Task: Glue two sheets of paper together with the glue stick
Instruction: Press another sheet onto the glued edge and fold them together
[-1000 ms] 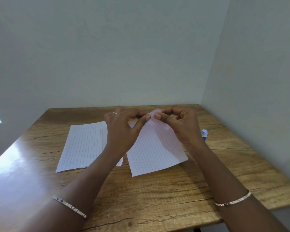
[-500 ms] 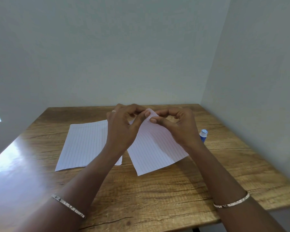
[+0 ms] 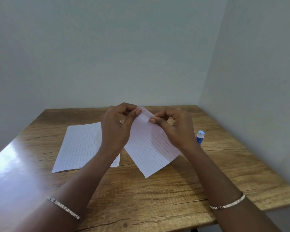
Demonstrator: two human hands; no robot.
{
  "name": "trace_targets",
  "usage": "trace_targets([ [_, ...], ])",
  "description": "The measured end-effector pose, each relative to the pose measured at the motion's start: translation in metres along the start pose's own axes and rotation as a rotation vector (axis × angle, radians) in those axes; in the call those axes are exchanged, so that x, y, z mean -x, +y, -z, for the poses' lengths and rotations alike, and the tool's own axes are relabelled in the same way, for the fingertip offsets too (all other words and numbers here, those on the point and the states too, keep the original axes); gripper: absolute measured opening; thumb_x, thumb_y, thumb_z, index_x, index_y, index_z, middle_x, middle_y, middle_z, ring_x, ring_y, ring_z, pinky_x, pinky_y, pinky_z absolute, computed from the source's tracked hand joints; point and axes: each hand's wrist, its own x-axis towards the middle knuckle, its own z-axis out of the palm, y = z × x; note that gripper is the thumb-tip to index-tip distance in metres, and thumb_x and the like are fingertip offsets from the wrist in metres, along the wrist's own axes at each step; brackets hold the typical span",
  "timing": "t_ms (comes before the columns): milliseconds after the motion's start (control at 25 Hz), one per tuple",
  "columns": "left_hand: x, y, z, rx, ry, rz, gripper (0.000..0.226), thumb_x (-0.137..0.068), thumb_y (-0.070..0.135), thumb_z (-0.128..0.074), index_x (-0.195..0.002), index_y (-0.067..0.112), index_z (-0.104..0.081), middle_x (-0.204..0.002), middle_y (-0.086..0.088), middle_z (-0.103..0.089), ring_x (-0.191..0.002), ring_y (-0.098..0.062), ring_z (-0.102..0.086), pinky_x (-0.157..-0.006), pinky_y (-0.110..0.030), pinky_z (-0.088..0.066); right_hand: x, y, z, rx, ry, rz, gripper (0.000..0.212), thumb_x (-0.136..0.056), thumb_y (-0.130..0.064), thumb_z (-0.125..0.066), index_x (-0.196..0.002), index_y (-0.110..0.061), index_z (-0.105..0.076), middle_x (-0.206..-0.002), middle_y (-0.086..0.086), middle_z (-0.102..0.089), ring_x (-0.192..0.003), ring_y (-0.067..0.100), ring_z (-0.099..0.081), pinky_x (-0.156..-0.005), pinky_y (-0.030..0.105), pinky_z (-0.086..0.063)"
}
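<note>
A lined white sheet (image 3: 147,148) hangs tilted above the wooden table (image 3: 157,195), held up by its top corner. My left hand (image 3: 116,126) pinches that corner from the left, and my right hand (image 3: 172,126) pinches the sheet's upper right edge just beside it. A second lined sheet (image 3: 80,146) lies flat on the table to the left, partly hidden behind my left forearm. A blue glue stick with a white cap (image 3: 200,137) stands on the table to the right of my right hand.
Pale walls close the table in at the back and on the right. The table's front edge runs below my forearms, and glare covers its left part (image 3: 10,164).
Both hands have lifted the held sheet slightly. My right-hand pinch has slid down the right edge, away from the corner. The sheet's lower corner has swung down and right.
</note>
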Motion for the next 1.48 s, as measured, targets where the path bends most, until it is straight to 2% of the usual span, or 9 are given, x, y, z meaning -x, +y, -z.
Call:
trace_targets([
  [80,0.001,0.002,-0.001,-0.002,0.004,-0.007,0.011,-0.093,0.03,-0.068,-0.093,0.022,-0.075,-0.085,0.017,-0.071,-0.085,-0.011,-0.065,-0.075,-0.028,-0.046,0.0,0.001,0.0,-0.01,0.013,-0.009,0.007,-0.082,-0.03,-0.083,-0.084,-0.033,-0.077,-0.074,-0.026,-0.068,-0.078,-0.005,-0.063,-0.081,0.023,-0.042],
  [200,0.0,0.002,0.0,0.012,0.035,0.012,0.014,-0.093,0.032,-0.067,-0.096,0.021,-0.076,-0.088,0.014,-0.073,-0.088,-0.011,-0.066,-0.075,-0.027,-0.047,-0.001,0.004,0.003,-0.034,0.008,-0.036,0.011,-0.079,-0.033,-0.085,-0.087,-0.026,-0.081,-0.078,-0.023,-0.072,-0.076,-0.001,-0.067,-0.081,0.019,-0.044],
  [400,-0.001,0.001,0.003,0.026,0.033,0.039,0.017,-0.094,0.033,-0.066,-0.098,0.021,-0.076,-0.09,0.011,-0.075,-0.089,-0.013,-0.066,-0.078,-0.035,-0.05,-0.001,0.007,0.002,0.023,-0.001,-0.004,0.007,-0.079,-0.025,-0.086,-0.078,-0.026,-0.079,-0.063,-0.031,-0.065,-0.072,-0.007,-0.064,-0.078,-0.001,-0.034],
  [600,-0.003,-0.002,0.005,0.038,0.049,0.064,0.019,-0.094,0.035,-0.065,-0.099,0.02,-0.076,-0.091,0.01,-0.075,-0.091,-0.015,-0.067,-0.08,-0.039,-0.051,-0.003,0.007,0.008,-0.031,-0.02,-0.036,0.009,-0.076,-0.026,-0.088,-0.084,-0.025,-0.082,-0.07,-0.029,-0.07,-0.072,-0.006,-0.068,-0.076,0.001,-0.042],
  [720,-0.003,-0.002,0.005,0.045,0.044,0.076,0.02,-0.094,0.037,-0.065,-0.1,0.021,-0.076,-0.091,0.01,-0.074,-0.093,-0.015,-0.066,-0.08,-0.041,-0.052,-0.002,0.007,0.007,-0.017,0.004,-0.035,0.008,-0.077,-0.022,-0.087,-0.079,-0.025,-0.08,-0.064,-0.029,-0.067,-0.07,-0.01,-0.066,-0.074,-0.001,-0.039],
  [1040,-0.004,-0.001,0.008,0.111,0.083,0.085,0.014,-0.093,0.037,-0.067,-0.097,0.026,-0.075,-0.09,0.015,-0.074,-0.092,-0.014,-0.067,-0.085,-0.046,-0.052,-0.003,0.009,0.011,-0.013,0.016,-0.093,0.008,-0.077,-0.024,-0.087,-0.08,-0.02,-0.082,-0.072,-0.024,-0.07,-0.072,-0.011,-0.064,-0.075,-0.003,-0.037],
  [1160,-0.005,-0.003,0.007,0.122,0.084,0.091,0.012,-0.093,0.036,-0.067,-0.096,0.027,-0.075,-0.089,0.016,-0.074,-0.092,-0.011,-0.067,-0.083,-0.04,-0.052,-0.002,0.009,0.013,-0.035,0.014,-0.105,0.011,-0.076,-0.024,-0.088,-0.083,-0.019,-0.083,-0.073,-0.023,-0.071,-0.073,-0.013,-0.065,-0.075,-0.003,-0.037],
  [1360,-0.006,-0.008,0.009,0.167,0.119,0.117,0.006,-0.092,0.032,-0.069,-0.093,0.029,-0.074,-0.085,0.017,-0.073,-0.083,0.001,-0.065,-0.076,-0.017,-0.047,-0.004,0.009,0.016,-0.025,0.025,-0.11,0.011,-0.076,-0.023,-0.088,-0.083,-0.016,-0.083,-0.075,-0.02,-0.072,-0.072,-0.013,-0.065,-0.076,-0.002,-0.038],
  [1480,-0.007,-0.007,0.009,0.169,0.133,0.114,0.007,-0.092,0.031,-0.069,-0.093,0.026,-0.073,-0.084,0.016,-0.073,-0.08,0.004,-0.064,-0.072,-0.009,-0.046,-0.003,0.009,0.019,-0.039,0.047,-0.123,0.012,-0.076,-0.025,-0.088,-0.085,-0.018,-0.084,-0.076,-0.021,-0.074,-0.077,-0.011,-0.066,-0.076,-0.002,-0.038],
])
